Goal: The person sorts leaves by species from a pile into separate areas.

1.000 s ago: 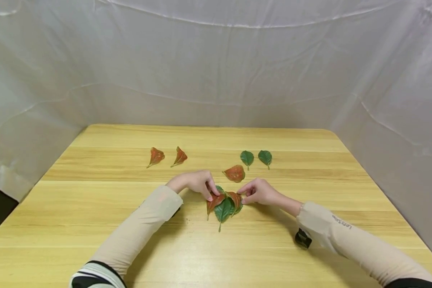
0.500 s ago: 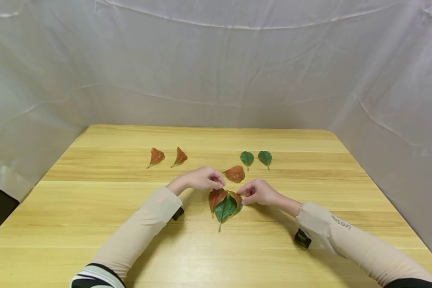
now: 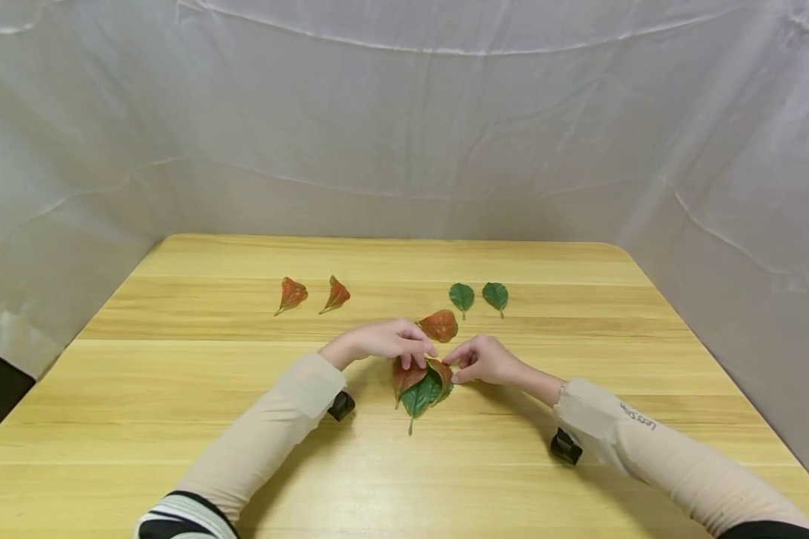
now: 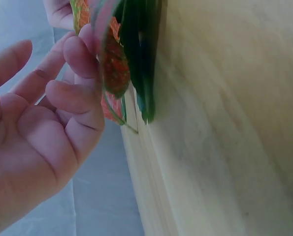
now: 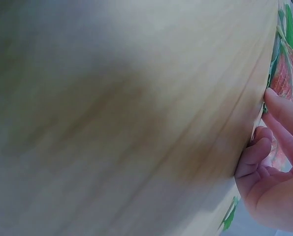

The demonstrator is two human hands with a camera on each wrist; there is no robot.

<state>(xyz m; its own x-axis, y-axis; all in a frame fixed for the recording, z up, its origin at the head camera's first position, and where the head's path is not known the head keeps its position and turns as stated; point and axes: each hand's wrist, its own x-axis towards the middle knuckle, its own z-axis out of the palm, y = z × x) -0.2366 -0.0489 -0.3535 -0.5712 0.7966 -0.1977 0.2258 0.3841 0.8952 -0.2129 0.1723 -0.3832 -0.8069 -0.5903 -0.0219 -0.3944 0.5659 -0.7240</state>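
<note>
In the head view a small cluster of leaves lies on the table before me, with green leaves in the middle and a red leaf on its left. My left hand is over the cluster; its fingers touch the top of that left red leaf. The left wrist view shows the thumb apart from these loosely bent fingers. On the cluster's right side my right hand pinches the edge of another red leaf between thumb and forefinger. What lies under the overlapping leaves is hidden.
A single red leaf lies just behind the cluster. Farther back are two curled red leaves at the left and two green leaves at the right. Pale sheeting hangs behind the wooden table.
My left hand let go of the left red leaf, lifted off behind it, then came back onto its top. That leaf sits slightly farther right. The right hand has stayed in place.
</note>
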